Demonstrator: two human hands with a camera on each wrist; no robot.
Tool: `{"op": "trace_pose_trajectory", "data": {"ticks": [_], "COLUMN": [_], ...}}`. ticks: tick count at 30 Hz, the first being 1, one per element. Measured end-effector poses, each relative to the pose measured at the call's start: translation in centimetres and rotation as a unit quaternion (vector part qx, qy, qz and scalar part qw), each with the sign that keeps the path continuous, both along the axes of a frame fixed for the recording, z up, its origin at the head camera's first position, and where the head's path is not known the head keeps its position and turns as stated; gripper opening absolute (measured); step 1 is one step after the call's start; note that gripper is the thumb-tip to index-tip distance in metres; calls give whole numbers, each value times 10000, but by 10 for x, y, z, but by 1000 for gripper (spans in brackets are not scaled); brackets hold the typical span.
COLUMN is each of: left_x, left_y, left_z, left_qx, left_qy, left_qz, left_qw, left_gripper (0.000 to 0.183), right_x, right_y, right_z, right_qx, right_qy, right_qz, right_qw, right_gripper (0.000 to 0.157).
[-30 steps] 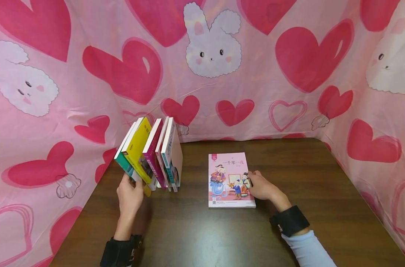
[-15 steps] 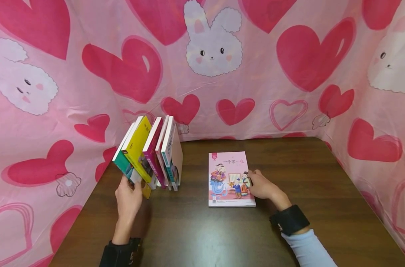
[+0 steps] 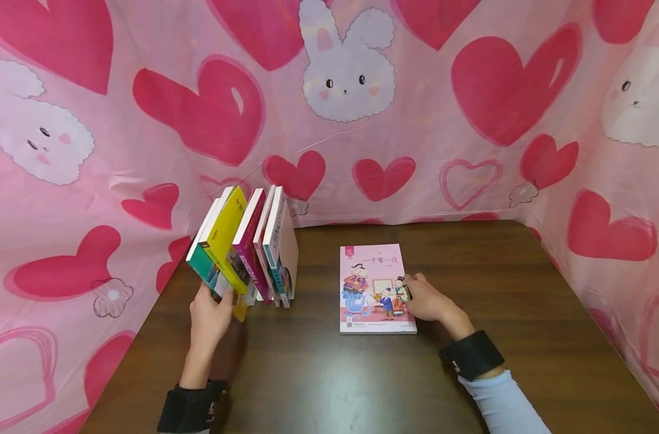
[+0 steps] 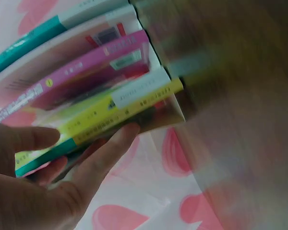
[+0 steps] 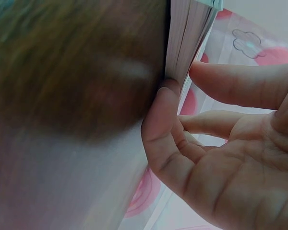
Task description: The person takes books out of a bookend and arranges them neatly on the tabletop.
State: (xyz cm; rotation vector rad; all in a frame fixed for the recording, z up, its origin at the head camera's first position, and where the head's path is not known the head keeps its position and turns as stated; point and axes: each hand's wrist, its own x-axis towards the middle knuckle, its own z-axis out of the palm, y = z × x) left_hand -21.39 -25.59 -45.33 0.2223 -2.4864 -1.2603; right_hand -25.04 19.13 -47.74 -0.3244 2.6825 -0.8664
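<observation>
Books (image 3: pixel 245 250) look practically unmoved, left hand (image 3: pixel 211 316) gripping the row's near-left end, right hand (image 3: pixel 429 301) pinching the pink book (image 3: pixel 368 289), leaving them apart.

In both wrist views the worktop (image 4: pixel 245 143) is blurred; the left hand (image 3: pixel 210 316) is cut off at the left wrist view's edge; in the right wrist view the pink book (image 3: pixel 377 288) is cut at the top, the right hand (image 3: pixel 430 299) at the right edge; the book's bottom print (image 3: pixel 375 326) is too small to read.

The pink book (image 3: pixel 377 290) lies flat, the green-spined book (image 3: pixel 201 263) tilts left.
</observation>
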Motion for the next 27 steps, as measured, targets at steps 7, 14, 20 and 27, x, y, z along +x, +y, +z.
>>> {"op": "trace_pose_trajectory", "data": {"ticks": [7,14,20,27], "left_x": [-5,-9,-7,-2], "left_y": [-9,-9,-8,-5], "left_z": [2,-1,-4,-4], "left_qx": [-72,-16,48,130], "left_qy": [-401,-358,-282,-86], "left_qz": [-461,-373,-310,-171], "left_qw": [9981,9987,9991,9997], "left_gripper": [53,56,51,49], "right_x": [0,1,3,3], "right_y": [-1,-1,-2,-3], "right_z": [0,1,1,3], "right_qx": [-3,-61,-61,-65], "right_qy": [-23,-54,-73,-147], "right_qz": [0,-51,-73,-116], "right_qw": [10000,10000,9999,9998], "right_gripper": [68,69,69,69]}}
